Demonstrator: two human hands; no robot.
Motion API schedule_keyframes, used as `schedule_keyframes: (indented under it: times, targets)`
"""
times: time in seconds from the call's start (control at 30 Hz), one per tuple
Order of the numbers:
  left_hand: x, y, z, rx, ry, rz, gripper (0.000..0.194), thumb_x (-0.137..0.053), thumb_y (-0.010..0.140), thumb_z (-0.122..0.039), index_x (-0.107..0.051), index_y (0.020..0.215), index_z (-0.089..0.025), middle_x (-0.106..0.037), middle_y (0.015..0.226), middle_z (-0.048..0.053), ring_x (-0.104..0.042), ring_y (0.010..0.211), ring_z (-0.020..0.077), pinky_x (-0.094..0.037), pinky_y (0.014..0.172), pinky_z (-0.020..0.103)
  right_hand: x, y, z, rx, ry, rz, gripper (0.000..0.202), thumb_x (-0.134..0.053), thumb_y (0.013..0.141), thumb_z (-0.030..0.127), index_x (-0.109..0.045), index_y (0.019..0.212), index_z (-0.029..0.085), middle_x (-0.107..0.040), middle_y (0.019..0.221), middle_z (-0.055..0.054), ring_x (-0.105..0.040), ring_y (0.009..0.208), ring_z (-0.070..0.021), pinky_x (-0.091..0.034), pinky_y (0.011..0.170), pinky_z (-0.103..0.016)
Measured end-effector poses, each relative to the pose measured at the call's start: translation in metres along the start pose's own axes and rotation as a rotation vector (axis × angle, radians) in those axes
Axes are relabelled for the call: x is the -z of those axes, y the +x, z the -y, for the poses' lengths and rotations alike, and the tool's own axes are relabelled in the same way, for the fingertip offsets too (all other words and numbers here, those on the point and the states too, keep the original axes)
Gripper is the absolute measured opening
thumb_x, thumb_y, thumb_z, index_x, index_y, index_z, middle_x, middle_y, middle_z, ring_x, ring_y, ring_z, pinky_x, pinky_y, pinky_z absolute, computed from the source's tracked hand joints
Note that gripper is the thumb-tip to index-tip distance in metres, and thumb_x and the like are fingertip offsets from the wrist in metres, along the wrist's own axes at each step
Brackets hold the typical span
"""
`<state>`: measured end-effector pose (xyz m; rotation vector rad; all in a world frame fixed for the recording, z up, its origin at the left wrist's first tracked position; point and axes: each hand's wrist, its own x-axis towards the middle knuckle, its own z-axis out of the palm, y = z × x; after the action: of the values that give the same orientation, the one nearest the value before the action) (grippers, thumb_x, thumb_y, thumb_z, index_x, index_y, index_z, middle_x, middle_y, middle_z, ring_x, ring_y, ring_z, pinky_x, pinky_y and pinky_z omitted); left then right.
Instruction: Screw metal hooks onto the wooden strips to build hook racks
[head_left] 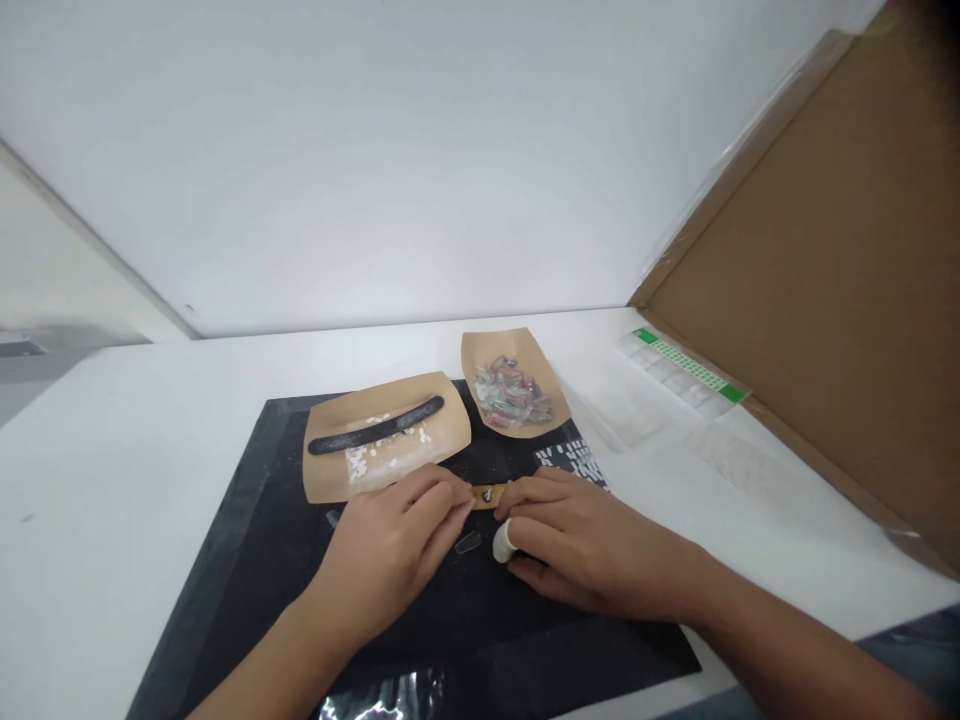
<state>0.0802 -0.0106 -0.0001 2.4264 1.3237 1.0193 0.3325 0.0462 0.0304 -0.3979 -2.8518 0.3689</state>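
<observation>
From where I stand, two hands meet low over a black mat (247,590) on a white desk (97,450), a small tan strip (478,498) lying between their fingertips. The left hand (399,532) has its fingers pinched closed on one end; the right hand (592,540) has its fingers bent at the other, and I cannot tell how firmly they grip. An uneven pull could twist the strip or, I judge, loosen the small dark piece (488,496) at its middle. The white finger cover (503,541) on the right hand may dull touch. A careless wrist could brush away the clear plastic piece (468,543) just below, or scatter the white tabs (581,462) beyond the right hand
</observation>
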Motion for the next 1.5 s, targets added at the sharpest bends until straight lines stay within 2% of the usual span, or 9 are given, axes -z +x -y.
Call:
schedule_keyframes:
  times: [0.17, 0.3, 0.47, 0.63, 0.83, 1.03, 1.23, 1.33, 1.5]
  targets:
    - [0.000, 0.001, 0.001, 0.006, -0.049, -0.038, 0.010, -0.061, 0.105, -0.017, -0.070, 0.109, -0.021, -0.076, 0.104, 0.003, -0.074, 0.091, 0.0153, -0.059, 0.083, 0.028, 0.005, -0.001, -0.001, -0.071, 0.113, -0.081, 0.002, -0.061, 0.102, 0.018, -0.059, 0.100, 0.018, -0.071, 0.103, -0.008, -0.065, 0.097, -0.0209, -0.051, 0.084, -0.034]
    - [0.000, 0.003, 0.004, 0.049, -0.106, -0.030, 0.008, -0.063, 0.104, -0.019, -0.071, 0.104, -0.020, -0.077, 0.098, 0.002, -0.073, 0.088, 0.0149, -0.057, 0.080, 0.027, 0.008, -0.004, -0.004, -0.144, 0.180, -0.115, 0.004, -0.063, 0.101, 0.020, -0.060, 0.104, 0.020, -0.070, 0.099, -0.006, -0.064, 0.092, -0.0203, -0.051, 0.083, -0.034]
    - [0.003, 0.004, 0.006, 0.175, -0.169, -0.034, 0.008, -0.067, 0.101, -0.026, -0.074, 0.101, -0.021, -0.073, 0.082, -0.001, -0.064, 0.061, 0.0096, -0.049, 0.057, 0.022, 0.011, -0.011, -0.008, -0.320, 0.254, -0.209, 0.016, -0.065, 0.097, 0.019, -0.058, 0.110, 0.023, -0.073, 0.099, -0.003, -0.069, 0.088, -0.0184, -0.053, 0.076, -0.031]
    - [0.009, 0.006, 0.002, 0.233, -0.257, -0.007, 0.009, -0.067, 0.099, -0.027, -0.074, 0.099, -0.022, -0.071, 0.077, -0.002, -0.062, 0.057, 0.0083, -0.044, 0.050, 0.019, 0.011, -0.013, -0.013, -0.425, 0.390, -0.307, 0.019, -0.067, 0.096, 0.019, -0.056, 0.110, 0.024, -0.074, 0.101, -0.002, -0.069, 0.082, -0.0153, -0.056, 0.074, -0.029]
    - [0.021, 0.009, 0.000, 0.106, -0.255, 0.070, 0.011, -0.059, 0.099, -0.019, -0.071, 0.099, -0.020, -0.070, 0.091, 0.002, -0.055, 0.059, 0.0074, -0.043, 0.052, 0.019, 0.006, -0.008, -0.018, -0.415, 0.506, -0.310, 0.019, -0.070, 0.095, 0.020, -0.056, 0.109, 0.023, -0.075, 0.103, -0.003, -0.061, 0.070, -0.0124, -0.053, 0.066, -0.028]
    - [0.030, 0.007, 0.013, 0.024, -0.239, 0.150, 0.013, -0.062, 0.101, -0.020, -0.075, 0.102, -0.022, -0.074, 0.096, 0.003, -0.055, 0.060, 0.0089, -0.044, 0.055, 0.022, 0.001, -0.004, -0.017, -0.399, 0.673, -0.318, 0.018, -0.070, 0.098, 0.022, -0.057, 0.109, 0.021, -0.076, 0.103, -0.005, -0.065, 0.074, -0.0125, -0.052, 0.065, -0.027]
    - [0.032, 0.011, 0.012, 0.045, -0.206, 0.066, 0.011, -0.070, 0.101, -0.027, -0.081, 0.101, -0.024, -0.079, 0.088, 0.001, -0.071, 0.076, 0.0140, -0.053, 0.068, 0.023, -0.003, -0.001, -0.016, -0.410, 0.760, -0.405, 0.020, -0.075, 0.096, 0.027, -0.060, 0.107, 0.020, -0.076, 0.103, -0.006, -0.070, 0.080, -0.0136, -0.056, 0.070, -0.028]
    - [0.027, 0.012, 0.006, 0.129, -0.237, 0.014, 0.014, -0.069, 0.101, -0.029, -0.081, 0.098, -0.023, -0.079, 0.084, 0.000, -0.068, 0.063, 0.0116, -0.053, 0.061, 0.021, -0.005, 0.002, -0.011, -0.440, 0.810, -0.507, 0.023, -0.079, 0.095, 0.030, -0.061, 0.104, 0.020, -0.076, 0.100, -0.005, -0.071, 0.079, -0.0140, -0.059, 0.072, -0.029]
    - [0.016, 0.009, -0.002, 0.218, -0.311, 0.032, 0.025, -0.058, 0.107, -0.034, -0.080, 0.102, -0.022, -0.079, 0.084, -0.001, -0.060, 0.045, 0.0077, -0.052, 0.056, 0.021, -0.010, 0.009, -0.003, -0.453, 0.908, -0.619, 0.030, -0.083, 0.092, 0.033, -0.058, 0.103, 0.022, -0.077, 0.096, -0.004, -0.074, 0.080, -0.0158, -0.061, 0.071, -0.030]
